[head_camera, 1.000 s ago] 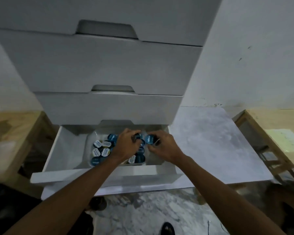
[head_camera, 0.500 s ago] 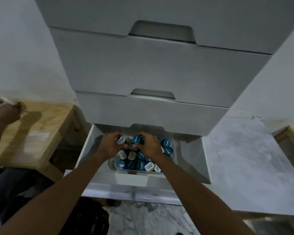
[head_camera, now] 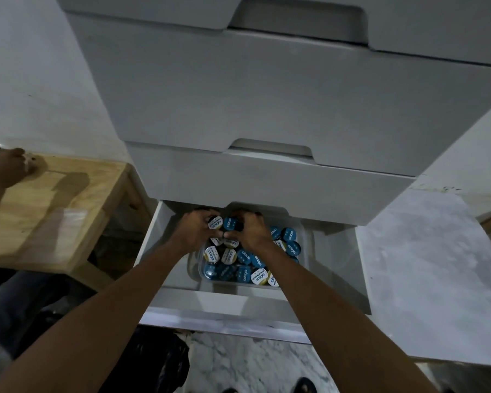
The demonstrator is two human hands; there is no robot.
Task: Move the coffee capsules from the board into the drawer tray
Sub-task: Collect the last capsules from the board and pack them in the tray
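White drawer cabinet [head_camera: 267,95]: bottom drawer [head_camera: 238,300] pulled open. Wooden desk [head_camera: 54,211] to its left. Clear tray [head_camera: 194,268] inside the drawer, heaped with coffee capsules [head_camera: 244,258], blue and white lids. My left grip [head_camera: 194,234] curls round a white-lidded capsule [head_camera: 215,224]. My right grip [head_camera: 253,234] curls round a blue-lidded capsule [head_camera: 229,224]. Both are over the tray's far end.

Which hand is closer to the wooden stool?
Left. The left hand holds a capsule over the tray, right of the wooden stool; the right hand is beside it, farther right.
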